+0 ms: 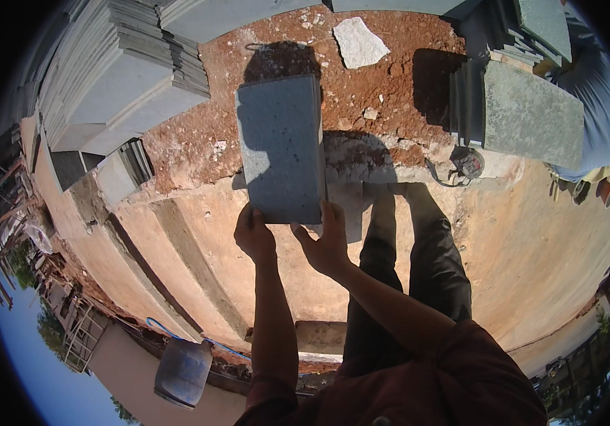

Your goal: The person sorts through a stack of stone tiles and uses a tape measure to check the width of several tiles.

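Observation:
A grey-blue rectangular stone slab lies in front of me, its long side running away from me, partly in the shadow of my head. Layered edges along its right side suggest more than one slab, but I cannot tell how many. My left hand grips the near left corner, fingers curled at the edge. At the near right corner my right hand has its fingers round the side, with the thumb apart along the near edge. The slab's underside is hidden.
Tall stacks of slabs stand far left, and more slabs lean at the right beside a person in blue clothing. A power tool lies on the ledge. A pale stone rests on red soil. A blue drum stands lower left.

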### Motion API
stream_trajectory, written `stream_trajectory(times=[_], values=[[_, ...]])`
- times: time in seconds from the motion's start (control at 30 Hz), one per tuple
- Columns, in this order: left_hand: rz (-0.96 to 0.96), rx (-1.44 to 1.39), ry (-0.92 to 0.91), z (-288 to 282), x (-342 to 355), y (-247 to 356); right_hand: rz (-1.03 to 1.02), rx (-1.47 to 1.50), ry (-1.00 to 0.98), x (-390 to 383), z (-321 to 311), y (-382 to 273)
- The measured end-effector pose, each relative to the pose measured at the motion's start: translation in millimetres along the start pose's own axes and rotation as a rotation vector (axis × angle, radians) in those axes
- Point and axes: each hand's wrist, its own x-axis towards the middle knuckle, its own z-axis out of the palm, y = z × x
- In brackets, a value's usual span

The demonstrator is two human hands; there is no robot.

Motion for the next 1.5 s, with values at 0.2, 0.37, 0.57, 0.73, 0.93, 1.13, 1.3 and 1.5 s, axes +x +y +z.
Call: stream_trajectory(times=[0.2, 0.37, 0.57, 0.73, 0.93, 1.13, 1.3, 1.5], values=[[0.141, -0.090, -0.064, 5, 19, -4, -0.066, -0.058, 0.003, 0, 1, 7], [0.190, -0.311, -0.129, 15, 45, 3, -0.106, -0.007, -0.015, 36, -4, -5], [0.207, -0.389, -0.116, 28, 57, 23, -0.058, 0.008, 0.009, 47, -4, -8], [0.211, -0.428, -0.122, 29, 57, 24, -0.090, 0.005, 0.006, 47, -6, -7], [0.171, -0.426, -0.125, 29, 57, 24, -0.100, -0.002, 0.004, 48, -9, -9], [0.200, -0.471, -0.174, 26, 58, 22, -0.096, -0.011, -0.006, 47, -9, -10], [0.128, -0.255, -0.179, 16, 43, 22, -0.173, -0.099, 0.023, 41, -9, -4], [-0.546, -0.764, -0.137, 0, -52, -10, -0.539, -0.245, 0.148, 153, -34, -57]])
